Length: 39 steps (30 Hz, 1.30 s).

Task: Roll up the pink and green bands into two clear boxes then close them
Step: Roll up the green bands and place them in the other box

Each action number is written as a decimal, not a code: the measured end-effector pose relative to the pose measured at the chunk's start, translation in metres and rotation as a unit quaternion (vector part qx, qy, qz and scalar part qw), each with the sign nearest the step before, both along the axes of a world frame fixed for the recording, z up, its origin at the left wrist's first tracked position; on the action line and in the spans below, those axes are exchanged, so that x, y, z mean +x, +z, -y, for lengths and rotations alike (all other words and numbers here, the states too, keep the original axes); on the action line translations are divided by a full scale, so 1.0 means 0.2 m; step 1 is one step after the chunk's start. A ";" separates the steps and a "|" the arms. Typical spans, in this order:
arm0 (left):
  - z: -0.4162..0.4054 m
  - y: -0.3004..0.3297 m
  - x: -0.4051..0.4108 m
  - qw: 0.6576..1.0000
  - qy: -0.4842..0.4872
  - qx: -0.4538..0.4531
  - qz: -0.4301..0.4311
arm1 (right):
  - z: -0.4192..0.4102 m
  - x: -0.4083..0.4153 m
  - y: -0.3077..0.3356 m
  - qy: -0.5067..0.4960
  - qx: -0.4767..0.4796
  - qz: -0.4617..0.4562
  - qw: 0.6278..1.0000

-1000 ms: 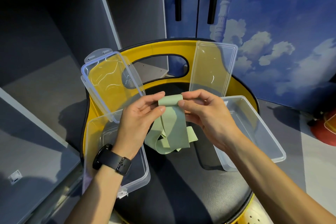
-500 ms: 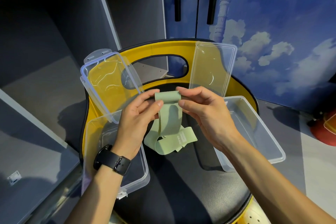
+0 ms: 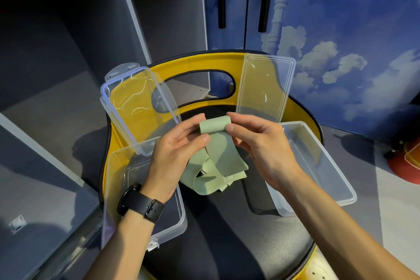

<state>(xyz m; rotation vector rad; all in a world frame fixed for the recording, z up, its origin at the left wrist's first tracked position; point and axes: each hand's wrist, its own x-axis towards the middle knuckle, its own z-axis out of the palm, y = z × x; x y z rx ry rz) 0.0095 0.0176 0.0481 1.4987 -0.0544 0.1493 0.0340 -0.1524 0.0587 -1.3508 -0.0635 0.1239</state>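
A green band [image 3: 219, 154] hangs above the black chair seat [image 3: 227, 234], its top end curled into a small roll. My left hand [image 3: 175, 150] pinches the roll's left side and my right hand [image 3: 259, 143] pinches its right side. The band's loose tail lies crumpled on the seat below. A clear box [image 3: 118, 188] stands on the seat at the left, partly under my left wrist. A second clear box [image 3: 329, 166] stands at the right. Both boxes are uncovered. No pink band is visible.
Two clear lids lean on the yellow chair back [image 3: 204, 61]: one lid [image 3: 136, 107] at the left, one lid [image 3: 266, 86] at the right. Grey shelving [image 3: 68, 52] stands to the left. A blue cloud-painted wall [image 3: 341, 29] is behind.
The top end of the green band has been rolled a bit further into a thicker curl. Both hands have shifted slightly up with it, and the hanging part has shortened.
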 end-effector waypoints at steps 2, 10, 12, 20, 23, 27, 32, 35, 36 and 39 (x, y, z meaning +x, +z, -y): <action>0.00 0.00 0.00 1.000 -0.001 -0.018 -0.021 | 0.00 -0.01 0.00 -0.004 0.006 0.011 1.000; -0.02 0.00 0.01 0.999 0.021 -0.019 -0.031 | -0.01 -0.01 0.01 0.037 0.033 0.020 0.999; -0.02 0.00 0.01 0.999 0.019 -0.026 -0.030 | -0.01 -0.01 0.01 0.040 0.039 0.001 0.998; -0.02 0.00 0.01 0.999 -0.005 -0.018 -0.031 | 0.00 0.01 0.01 0.046 0.022 -0.020 0.998; -0.02 0.01 0.00 0.998 -0.016 -0.039 -0.049 | 0.00 0.01 -0.01 0.038 0.016 -0.003 0.999; -0.02 0.01 0.01 0.998 -0.006 -0.029 -0.063 | 0.00 0.00 -0.01 0.044 0.023 0.008 0.999; -0.04 0.01 0.01 0.996 -0.014 -0.056 -0.061 | 0.00 0.01 0.00 0.080 0.058 -0.033 0.995; -0.05 0.00 0.01 0.997 -0.020 -0.055 -0.054 | 0.00 0.01 -0.01 0.105 0.030 -0.065 0.992; -0.04 0.00 0.01 0.997 -0.021 -0.046 -0.049 | 0.00 0.01 -0.01 0.112 0.020 -0.069 0.991; -0.04 0.00 0.00 0.999 -0.022 -0.025 -0.040 | 0.00 0.01 -0.02 0.107 0.037 -0.066 0.991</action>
